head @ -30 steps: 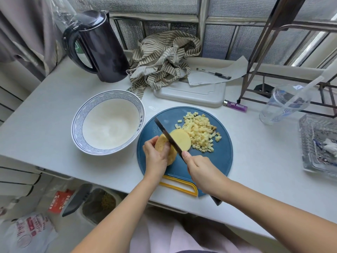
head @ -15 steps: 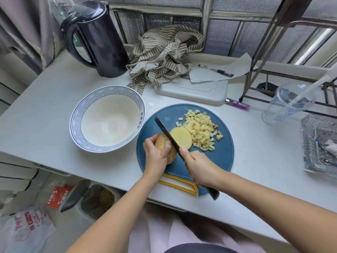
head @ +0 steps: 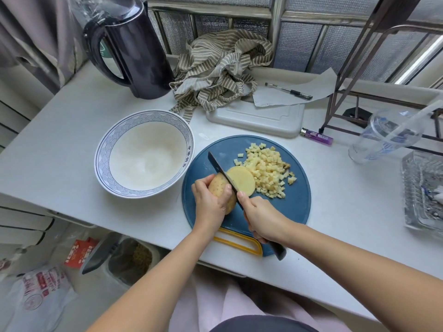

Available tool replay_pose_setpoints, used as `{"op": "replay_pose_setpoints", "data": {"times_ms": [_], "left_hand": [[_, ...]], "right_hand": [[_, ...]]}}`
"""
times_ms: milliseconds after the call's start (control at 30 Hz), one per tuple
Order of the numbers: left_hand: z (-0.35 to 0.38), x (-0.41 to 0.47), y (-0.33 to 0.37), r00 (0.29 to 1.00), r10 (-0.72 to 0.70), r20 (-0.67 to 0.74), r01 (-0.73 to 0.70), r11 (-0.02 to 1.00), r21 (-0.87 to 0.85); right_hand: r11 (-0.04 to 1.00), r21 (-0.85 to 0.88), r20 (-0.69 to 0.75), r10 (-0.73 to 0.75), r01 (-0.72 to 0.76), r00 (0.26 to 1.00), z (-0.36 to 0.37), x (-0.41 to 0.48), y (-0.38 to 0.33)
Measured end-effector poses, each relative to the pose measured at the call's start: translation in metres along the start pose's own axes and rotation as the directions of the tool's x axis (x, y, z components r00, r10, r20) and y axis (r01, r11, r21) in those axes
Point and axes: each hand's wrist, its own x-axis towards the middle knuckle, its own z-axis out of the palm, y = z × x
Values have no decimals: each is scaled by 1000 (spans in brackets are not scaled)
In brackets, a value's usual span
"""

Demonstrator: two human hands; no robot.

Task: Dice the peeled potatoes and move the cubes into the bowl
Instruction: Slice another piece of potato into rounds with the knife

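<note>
Not much of the knife (head: 219, 167) handle to see from here: the right hand (head: 263, 219) is wrapped tight around it, forefinger laid forward against the dark blade, and only the butt end pokes out below the wrist, past the table (head: 60, 140) edge. The cutting edge is buried too, down between the potato (head: 219, 185) and a round slice (head: 242, 180), so I can't tell whether that slice is cut clean through. The left hand (head: 211, 202) is curled over the potato, fingers on top, pinning it to the blue round board (head: 294, 207); its near half is lost under the palm. Over on the right, a glass tray (head: 422, 188) runs off out of sight.

Now the potato itself: tan and speckled on the outside, lying on its side on the left part of the board. The slice beside the blade shows a smooth, pale yellow face. It touches a loose heap of small pale yellow cubes (head: 268, 173) on the far right of the board. The bowl (head: 143, 164), white inside with a blue wave rim, sits just left of the board
</note>
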Motion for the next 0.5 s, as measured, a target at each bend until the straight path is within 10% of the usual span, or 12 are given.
{"op": "replay_pose_setpoints", "data": {"times_ms": [500], "left_hand": [[-2, 1, -1, 1000, -5, -21, 5, 1000, -13]], "right_hand": [[999, 32, 31, 21, -22, 999, 2, -39, 43]]}}
